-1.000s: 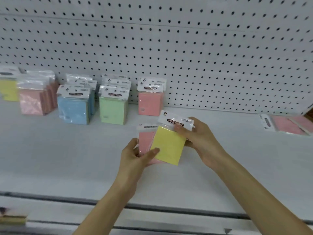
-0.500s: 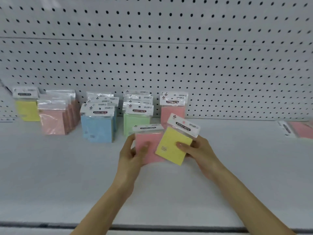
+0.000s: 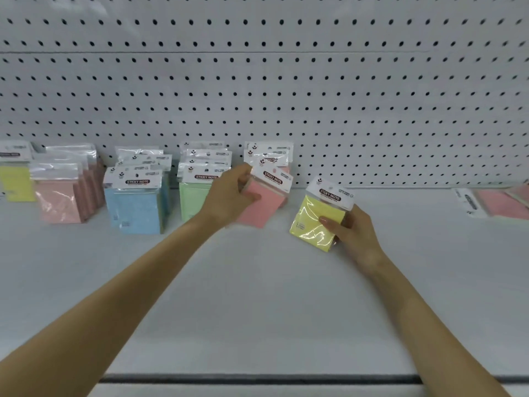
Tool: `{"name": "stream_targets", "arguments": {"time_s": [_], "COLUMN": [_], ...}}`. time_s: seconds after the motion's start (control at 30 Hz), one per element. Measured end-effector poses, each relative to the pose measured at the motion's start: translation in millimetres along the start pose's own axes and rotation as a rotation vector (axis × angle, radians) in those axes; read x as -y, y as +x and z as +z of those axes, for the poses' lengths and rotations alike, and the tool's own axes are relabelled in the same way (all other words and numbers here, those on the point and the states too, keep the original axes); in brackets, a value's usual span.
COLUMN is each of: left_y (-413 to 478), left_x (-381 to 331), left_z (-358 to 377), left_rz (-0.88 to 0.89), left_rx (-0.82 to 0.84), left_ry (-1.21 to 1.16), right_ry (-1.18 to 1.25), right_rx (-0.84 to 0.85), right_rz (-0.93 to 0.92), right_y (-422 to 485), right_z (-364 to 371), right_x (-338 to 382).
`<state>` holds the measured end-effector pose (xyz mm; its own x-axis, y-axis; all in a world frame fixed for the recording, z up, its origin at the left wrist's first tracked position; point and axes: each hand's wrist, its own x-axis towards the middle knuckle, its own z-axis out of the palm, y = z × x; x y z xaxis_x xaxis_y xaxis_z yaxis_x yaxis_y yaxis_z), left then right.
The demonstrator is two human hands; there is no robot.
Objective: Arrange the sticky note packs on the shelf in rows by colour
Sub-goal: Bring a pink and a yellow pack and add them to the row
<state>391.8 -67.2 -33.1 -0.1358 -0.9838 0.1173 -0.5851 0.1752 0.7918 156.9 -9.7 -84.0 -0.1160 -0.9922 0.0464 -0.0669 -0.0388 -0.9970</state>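
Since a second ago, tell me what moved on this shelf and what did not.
The hands drew apart. The left hand carried the pink pack back toward the pink row; the right hand took the yellow pack rightward. Each hand kept its pack. The blue row, green row and lying packs stayed put.

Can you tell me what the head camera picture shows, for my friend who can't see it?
Over a white shelf, the left hand holds a pink pack by the rows and the right hand holds a yellow pack. Yellow, pink, blue and green packs stand behind.
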Motion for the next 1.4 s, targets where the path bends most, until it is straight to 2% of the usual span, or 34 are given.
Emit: {"name": "stream_targets", "arguments": {"time_s": [0.13, 0.2, 0.3, 0.4, 0.47, 0.67, 0.77, 0.9, 1.07, 1.4], "left_y": [10, 17, 30, 39, 43, 43, 39, 35, 36, 42], "left_x": [-17, -26, -38, -48, -53, -47, -36, -32, -35, -35], "left_z": [-6, -12, -23, -31, -31, -14, -7, -3, -5, 0], "left_rz": [0.058, 0.041, -0.009, 0.008, 0.042, 0.041, 0.097, 0.178, 0.185, 0.230], "left_rx": [-0.026, 0.024, 0.172, 0.230, 0.239, 0.211, 0.206, 0.063, -0.004, 0.029], "left_ry": [0.420, 0.521, 0.503, 0.537, 0.530, 0.286, 0.506, 0.874, 0.864, 0.961], "right_ry": [0.001, 0.006, 0.000, -0.001, -0.017, -0.101, -0.100, -0.098, -0.112, -0.022], "right_rx": [-0.016, -0.020, -0.033, -0.026, -0.011, -0.029, -0.034, -0.072, -0.107, -0.117], "right_rz": [-0.025, -0.024, -0.026, -0.023, -0.015, -0.039, -0.044, -0.033, -0.047, -0.030], "right_y": [6, 8, 12, 16, 21, 36, 40, 46, 46, 48], "right_z": [-3, -4, -4, -4, -4, -4, -3, -1, 2, -2], "right_x": [-7, -10, -14, -18, -18, -18, -17, -17, -21, -24]}}
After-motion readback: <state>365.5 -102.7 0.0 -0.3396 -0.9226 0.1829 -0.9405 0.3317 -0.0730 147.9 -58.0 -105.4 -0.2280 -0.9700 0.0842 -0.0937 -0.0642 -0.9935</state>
